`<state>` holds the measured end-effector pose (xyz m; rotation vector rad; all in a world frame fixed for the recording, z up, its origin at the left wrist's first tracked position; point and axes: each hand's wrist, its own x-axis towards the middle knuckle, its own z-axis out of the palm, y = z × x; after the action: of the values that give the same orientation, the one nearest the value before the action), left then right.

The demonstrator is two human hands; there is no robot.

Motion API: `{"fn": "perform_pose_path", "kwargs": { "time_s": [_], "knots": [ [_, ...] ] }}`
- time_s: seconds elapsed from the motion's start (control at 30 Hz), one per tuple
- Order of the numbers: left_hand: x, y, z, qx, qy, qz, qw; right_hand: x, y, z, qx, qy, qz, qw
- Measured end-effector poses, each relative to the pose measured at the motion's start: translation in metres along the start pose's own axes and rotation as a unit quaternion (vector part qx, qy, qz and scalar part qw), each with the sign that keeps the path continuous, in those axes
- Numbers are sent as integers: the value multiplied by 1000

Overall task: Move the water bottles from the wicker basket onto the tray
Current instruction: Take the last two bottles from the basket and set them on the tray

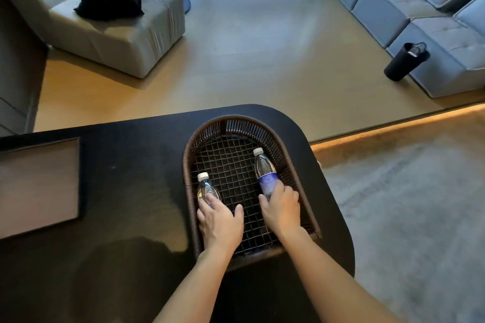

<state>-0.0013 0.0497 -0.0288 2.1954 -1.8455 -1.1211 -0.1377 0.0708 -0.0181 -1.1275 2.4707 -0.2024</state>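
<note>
Both hands reach into the wicker basket [237, 123] on the dark worktop [126, 170]. Left hand [220, 220] lies with spread fingers over the lower part of the left bottle [206, 187], not visibly closed around it. Right hand [282, 207] is wrapped around the base of the right bottle [265, 169], which has a blue label. Well to the left on the worktop sits the tray [39, 186].

surface: black table [136, 178] (rounded corner) | on it: wicker basket [187, 162] right, tray [39, 186] left, well apart
</note>
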Motion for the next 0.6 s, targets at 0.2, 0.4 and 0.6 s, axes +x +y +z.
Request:
{"fn": "perform_pose_path", "kwargs": {
  "time_s": [0.2,0.4,0.6],
  "knots": [
    [27,5,4,-16,27,-2,999,29,-4,9,2,-19,-5,1000],
    [79,9,3,-74,-63,-66,993,76,-14,16,69,-136,1,988],
    [89,7,3,-145,-78,-87,982,97,-20,23,149,-223,20,963]
  ]
}}
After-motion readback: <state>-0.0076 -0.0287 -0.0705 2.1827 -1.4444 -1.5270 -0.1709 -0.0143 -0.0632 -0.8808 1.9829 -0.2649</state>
